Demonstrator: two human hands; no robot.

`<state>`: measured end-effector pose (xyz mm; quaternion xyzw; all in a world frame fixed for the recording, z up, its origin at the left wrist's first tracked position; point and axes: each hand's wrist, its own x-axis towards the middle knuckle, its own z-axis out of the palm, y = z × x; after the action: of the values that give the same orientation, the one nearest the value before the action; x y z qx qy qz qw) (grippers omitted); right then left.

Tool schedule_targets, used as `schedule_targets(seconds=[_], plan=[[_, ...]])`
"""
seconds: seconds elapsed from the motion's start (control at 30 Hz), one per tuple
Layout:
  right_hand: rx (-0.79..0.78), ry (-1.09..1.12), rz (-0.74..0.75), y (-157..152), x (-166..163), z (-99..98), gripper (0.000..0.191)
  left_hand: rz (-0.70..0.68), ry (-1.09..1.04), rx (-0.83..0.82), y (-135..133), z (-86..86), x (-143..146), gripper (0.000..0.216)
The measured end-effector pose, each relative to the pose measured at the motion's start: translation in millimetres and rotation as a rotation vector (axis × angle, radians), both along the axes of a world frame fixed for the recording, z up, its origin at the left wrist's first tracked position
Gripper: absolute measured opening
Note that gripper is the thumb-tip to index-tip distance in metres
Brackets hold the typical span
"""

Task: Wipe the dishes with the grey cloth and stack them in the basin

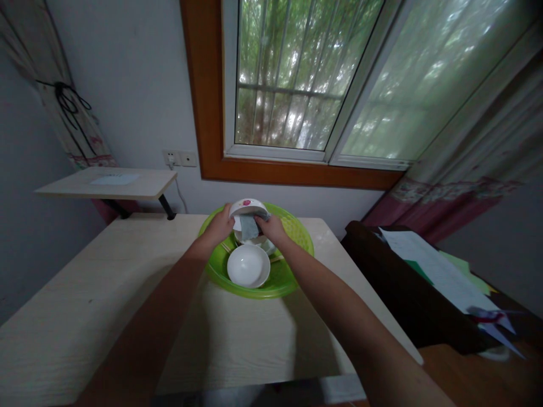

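Note:
My left hand (pixel 219 227) grips the left side of a white bowl (pixel 246 204) with a red flower on its outside. The bowl is tipped on its side above a green plastic basin (pixel 254 293). My right hand (pixel 271 227) is closed on a grey cloth (pixel 249 227) at the bowl's right side, part of the cloth lying against the bowl. Below the hands, white bowls (pixel 248 265) sit in the basin, the front one facing up. Chopsticks (pixel 278 258) stick out beside them. Other dishes behind are partly hidden by the cloth and hands.
The basin stands on a pale wooden table (pixel 237 333) against the wall under a window. A small raised shelf (pixel 110 183) is at the table's back left. Right of the table, a dark brown piece of furniture (pixel 407 282) holds papers (pixel 436 277).

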<state>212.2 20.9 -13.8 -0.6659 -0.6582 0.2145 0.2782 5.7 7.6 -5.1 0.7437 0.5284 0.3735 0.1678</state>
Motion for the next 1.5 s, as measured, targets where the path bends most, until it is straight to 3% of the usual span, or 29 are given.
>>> schedule_targets(seconds=[0.17,0.3,0.53,0.83,1.0,1.2,1.5], plan=[[0.168,-0.271,0.039,-12.6,3.4,14.1,0.033,0.005,0.099,0.017,-3.3,3.0,0.9,0.062],[0.191,-0.395,0.057,-22.4,0.9,22.7,0.034,0.049,0.191,0.041,-6.5,6.1,2.6,0.062],[0.195,-0.276,0.021,-18.1,-1.1,19.0,0.033,0.055,0.210,0.102,-8.2,8.4,2.0,0.067],[0.116,-0.136,0.042,-8.6,1.5,8.7,0.031,0.032,0.109,0.007,0.7,-0.1,-0.7,0.053],[0.176,-0.251,0.079,-13.5,1.0,11.8,0.031,-0.020,0.056,0.057,0.1,-0.8,-2.9,0.058],[0.191,-0.485,0.084,-26.8,-2.4,26.6,0.034,0.006,0.169,0.059,-6.9,4.3,-1.3,0.067],[0.313,-0.712,0.162,-40.8,-9.4,43.7,0.031,0.055,0.288,0.077,-9.0,4.3,1.4,0.064]])
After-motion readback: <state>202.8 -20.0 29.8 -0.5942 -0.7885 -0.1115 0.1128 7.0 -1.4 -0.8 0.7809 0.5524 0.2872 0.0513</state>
